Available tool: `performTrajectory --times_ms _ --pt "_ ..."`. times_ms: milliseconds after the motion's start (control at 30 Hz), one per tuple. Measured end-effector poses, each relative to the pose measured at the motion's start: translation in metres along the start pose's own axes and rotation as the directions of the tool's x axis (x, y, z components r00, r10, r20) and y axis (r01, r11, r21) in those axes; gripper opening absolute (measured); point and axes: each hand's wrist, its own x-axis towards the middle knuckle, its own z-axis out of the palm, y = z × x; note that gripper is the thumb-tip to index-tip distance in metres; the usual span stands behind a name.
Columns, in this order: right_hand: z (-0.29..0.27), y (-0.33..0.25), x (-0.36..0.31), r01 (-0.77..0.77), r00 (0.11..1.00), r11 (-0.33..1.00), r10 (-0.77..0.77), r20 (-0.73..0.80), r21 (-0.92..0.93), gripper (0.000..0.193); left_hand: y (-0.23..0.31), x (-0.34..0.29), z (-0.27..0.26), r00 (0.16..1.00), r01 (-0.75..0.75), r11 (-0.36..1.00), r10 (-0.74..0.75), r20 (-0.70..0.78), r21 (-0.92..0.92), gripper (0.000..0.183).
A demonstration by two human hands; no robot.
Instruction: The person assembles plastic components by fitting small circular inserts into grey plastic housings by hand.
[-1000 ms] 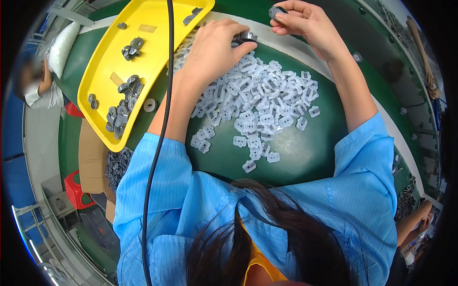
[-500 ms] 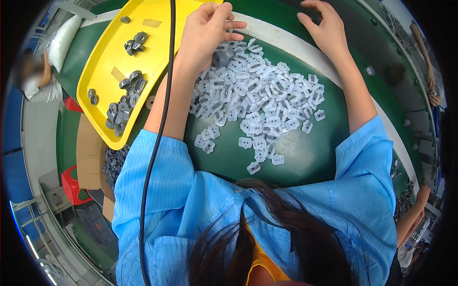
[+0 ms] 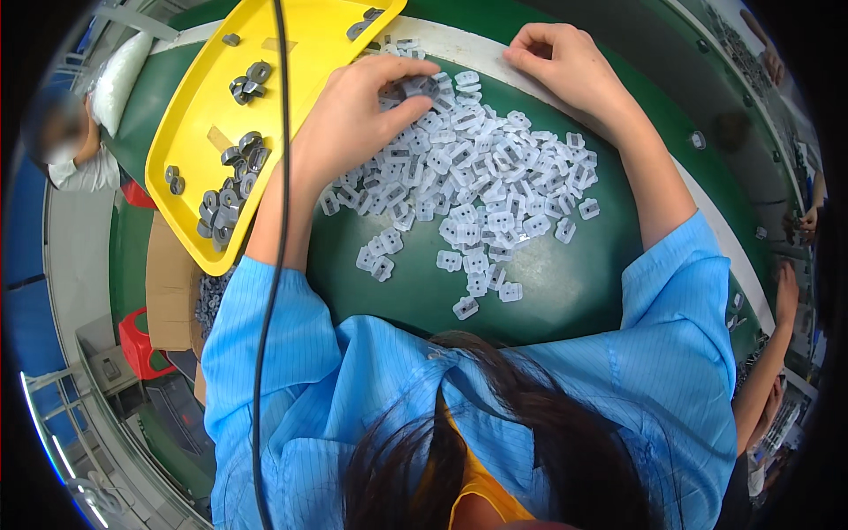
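Note:
My left hand (image 3: 358,110) is at the far left edge of the heap of translucent white plastic pieces (image 3: 495,168). Its thumb and fingers curve round a dark grey plastic part (image 3: 419,87). Over the pale strip beyond the heap, my right hand (image 3: 565,66) has its fingers curled in and the thumb against them. Anything inside that pinch is too small or hidden to make out. The white pieces are small, flat and have slots or holes. Several lie loose at the heap's near side.
A yellow tray (image 3: 199,132) with dark grey ring-like parts (image 3: 230,199) stands at the left. Below it is a cardboard box (image 3: 172,291) of small grey parts. A black cable (image 3: 283,177) hangs across my left arm. Other people sit at both sides.
My left hand has moved down and closed round the dark grey part. My right hand has shifted left, and its spread fingers have curled into a pinch.

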Motion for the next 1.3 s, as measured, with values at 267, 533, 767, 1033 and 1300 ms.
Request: performTrajectory --times_ms 267,533,767,1033,1300 --pt "0.021 0.000 0.000 0.470 0.882 0.883 -0.469 0.043 -0.014 0.026 -0.002 0.048 0.013 0.929 0.252 0.783 -0.359 -0.083 -0.568 0.025" --pt "0.002 -0.003 -0.009 0.294 0.949 0.934 -0.311 0.057 0.204 0.021 -0.016 0.037 0.017 0.924 0.195 0.271 -0.374 0.084 -0.943 0.028" --pt "0.017 -0.026 -0.023 0.198 0.957 0.888 -0.267 -0.114 -0.415 0.018 0.017 0.032 0.030 0.944 0.090 0.943 -0.183 -0.275 -0.319 0.050" --pt "0.008 -0.040 -0.009 -0.091 0.993 0.712 0.113 0.014 0.697 0.014 0.015 0.034 0.039 0.953 -0.040 0.995 0.011 -0.304 -0.090 0.035" --pt "0.017 -0.045 -0.009 -0.039 0.977 0.702 0.176 -0.119 0.711 0.009 0.009 0.033 0.044 0.940 -0.087 0.932 -0.041 -0.339 -0.353 0.036"
